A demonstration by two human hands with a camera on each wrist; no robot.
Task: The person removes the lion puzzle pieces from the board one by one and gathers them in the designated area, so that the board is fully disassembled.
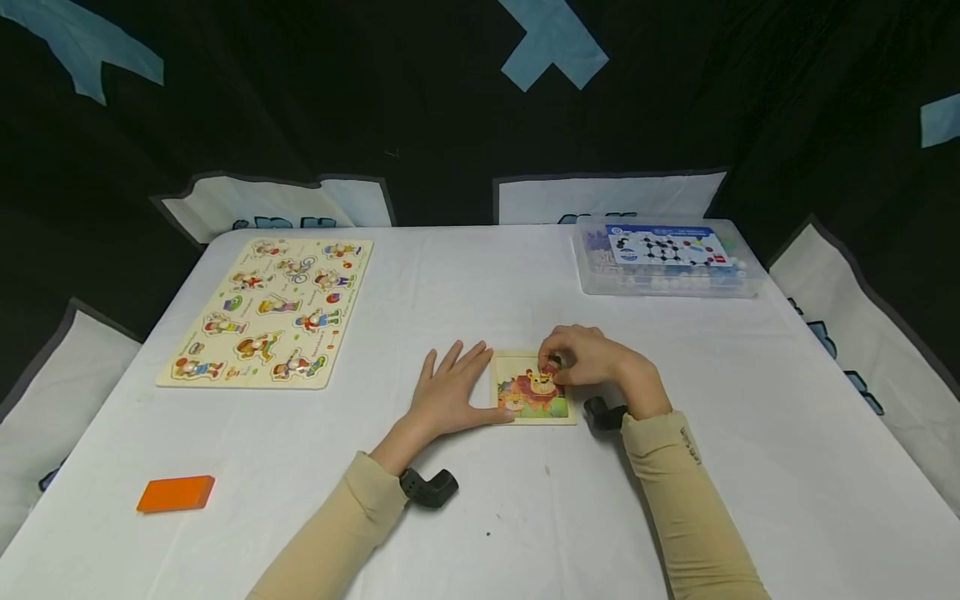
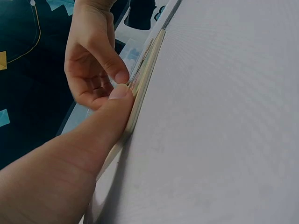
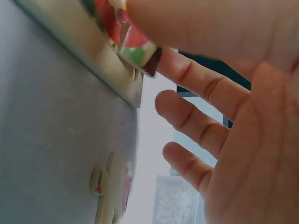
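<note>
From my remote post I saw a small puzzle board [image 1: 517, 365] flat on the white table [image 1: 495, 517], between the two hands. Taking its middle as a clock's centre, the right hand [image 1: 585, 354] lay at two, its thumb and forefinger pinched together on a piece [image 3: 135, 56] over the board's one-to-two corner. The right hand was the nearer to that piece, whose long axis I could not tell. The left hand [image 1: 446, 396] lay at nine, fingers straight and spread, gripping nothing, its thumb on the board's edge toward eight. The right wrist view showed the piece's printed corner, tilted, in my judgement; the head view, where fingers largely covered it, alone showed an orange block [image 1: 176, 494] toward half past eight.
</note>
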